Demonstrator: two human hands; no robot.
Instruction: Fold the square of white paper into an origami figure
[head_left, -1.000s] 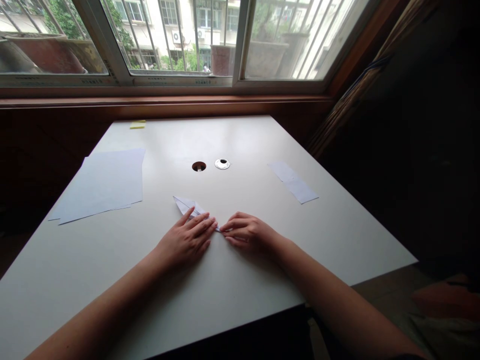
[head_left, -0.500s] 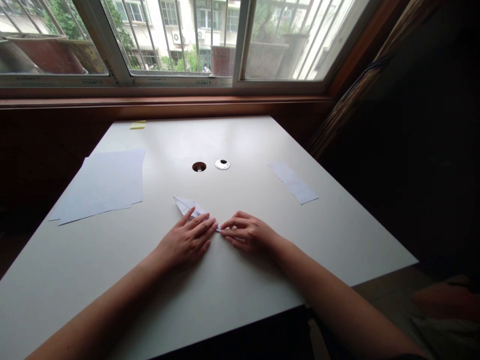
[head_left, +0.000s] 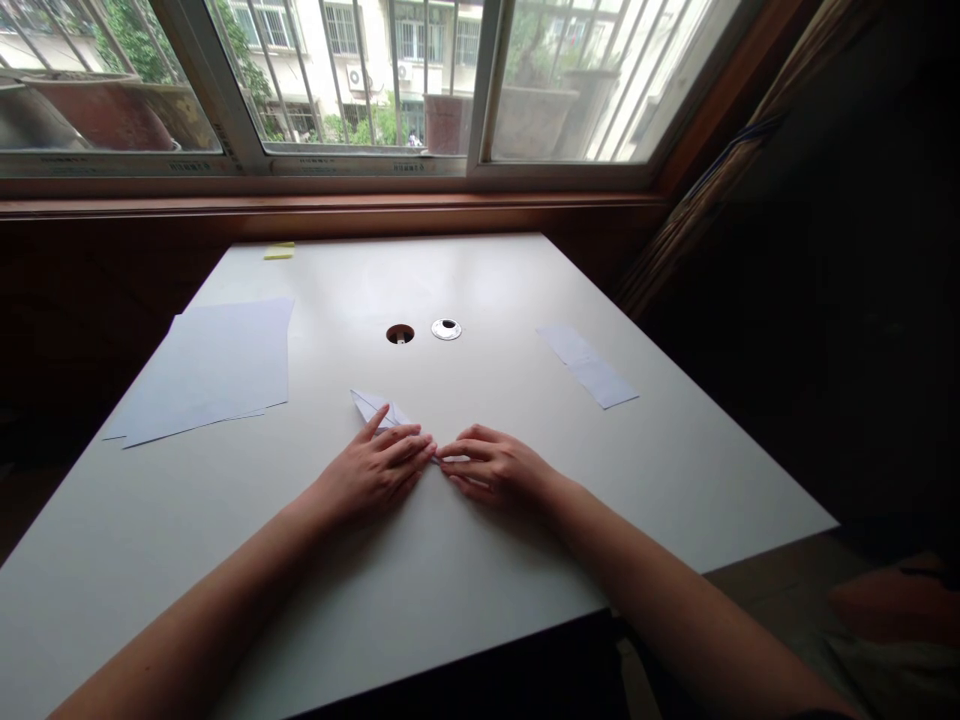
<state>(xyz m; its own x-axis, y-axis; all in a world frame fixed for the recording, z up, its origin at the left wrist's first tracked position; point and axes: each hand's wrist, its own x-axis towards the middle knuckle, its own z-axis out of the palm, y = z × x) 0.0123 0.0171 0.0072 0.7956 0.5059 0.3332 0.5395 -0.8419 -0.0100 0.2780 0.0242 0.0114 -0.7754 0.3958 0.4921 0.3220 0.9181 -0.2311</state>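
Note:
A small folded white paper [head_left: 373, 406] lies on the white table [head_left: 465, 590], its pointed end aimed up and left. My left hand [head_left: 371, 472] lies flat on most of it, fingers stretched out and pressing it down. My right hand [head_left: 491, 467] rests beside it with fingers curled, its fingertips pinching the paper's near tip where the two hands meet. Most of the folded paper is hidden under my left hand.
Loose white sheets [head_left: 214, 365] lie at the left. A narrow paper strip [head_left: 589, 364] lies at the right. A cable hole [head_left: 400, 334] and its round cap [head_left: 446, 329] sit mid-table. A yellow note pad [head_left: 278, 252] is at the far edge, below the window.
Almost nothing has moved. My hands stay on the folded paper; my left index finger has lifted and shifted slightly along it.

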